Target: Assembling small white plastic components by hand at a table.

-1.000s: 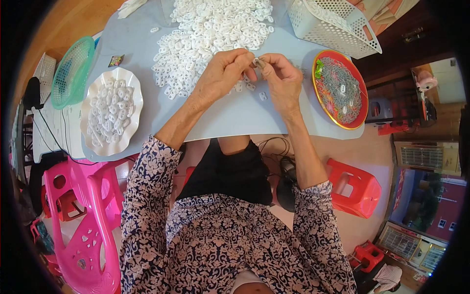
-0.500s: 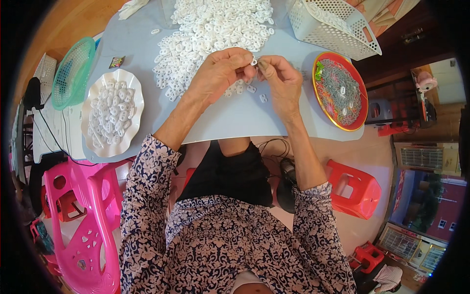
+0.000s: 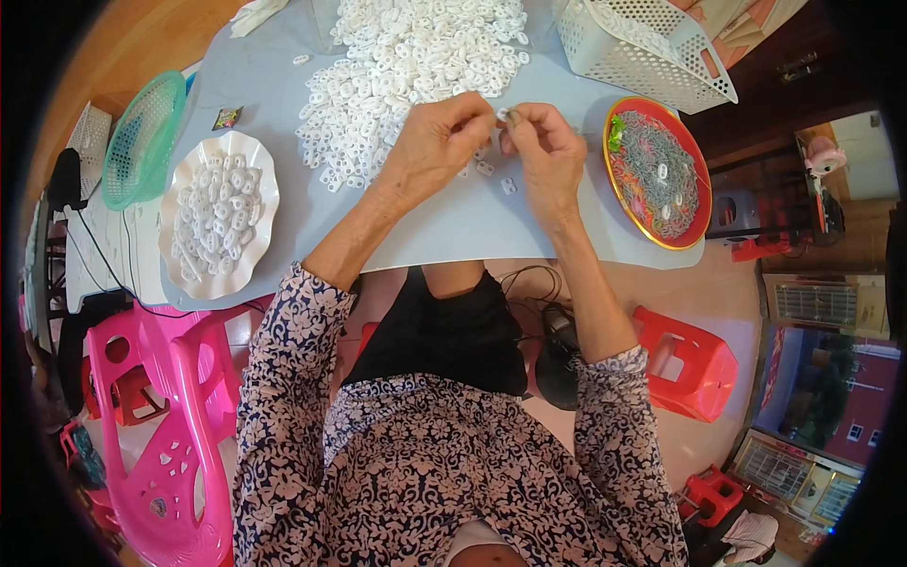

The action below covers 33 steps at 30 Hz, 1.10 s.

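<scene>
Between the thumb and fingers of my right hand (image 3: 543, 151) is a small white oval plastic piece (image 3: 503, 114). My left hand (image 3: 436, 137) is pinched closed right beside it, its fingertips nearly touching the piece; what they grip, if anything, is too small to make out. Past both hands spreads a big heap of white two-holed plastic pieces (image 3: 416, 57). One loose white piece (image 3: 509, 186) lies on the table just below my right hand. Off to the right, a red bowl with a gold rim (image 3: 704, 203) holds thin grey strands, some coloured bits and a few white pieces.
At the left of the grey-blue table (image 3: 425, 236) a scalloped white dish (image 3: 269, 208) holds more white pieces. Behind it are a small wrapped packet (image 3: 227, 118) and a green basket (image 3: 142, 142). A perforated white basket (image 3: 661, 66) stands far right. A pink chair (image 3: 156, 454) and red stool (image 3: 690, 364) flank me.
My fingertips have drawn slightly apart. The white piece has shifted a little right and up with my right hand, and my left hand has turned with its fingers more curled.
</scene>
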Each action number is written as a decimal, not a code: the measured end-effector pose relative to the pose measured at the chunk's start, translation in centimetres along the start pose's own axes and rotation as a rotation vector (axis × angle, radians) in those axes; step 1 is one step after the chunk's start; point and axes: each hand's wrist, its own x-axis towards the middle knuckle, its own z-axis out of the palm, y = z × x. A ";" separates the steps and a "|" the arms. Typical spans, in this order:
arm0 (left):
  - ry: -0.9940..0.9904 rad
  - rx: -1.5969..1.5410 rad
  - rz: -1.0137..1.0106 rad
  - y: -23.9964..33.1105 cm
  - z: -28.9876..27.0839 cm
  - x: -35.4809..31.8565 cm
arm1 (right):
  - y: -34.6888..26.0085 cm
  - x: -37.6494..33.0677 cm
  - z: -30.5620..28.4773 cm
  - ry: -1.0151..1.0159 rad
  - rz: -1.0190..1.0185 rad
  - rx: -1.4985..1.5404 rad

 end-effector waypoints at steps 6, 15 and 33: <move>0.235 0.254 0.235 -0.4 -1.0 1.3 | 0.3 0.9 -3.1 0.114 0.048 0.159; -0.087 0.779 0.469 -1.5 3.3 4.8 | 0.5 0.7 -3.1 0.211 -0.052 0.185; 0.082 -0.897 -0.331 -0.1 -1.3 0.4 | -0.5 0.3 -0.3 -0.100 0.131 0.337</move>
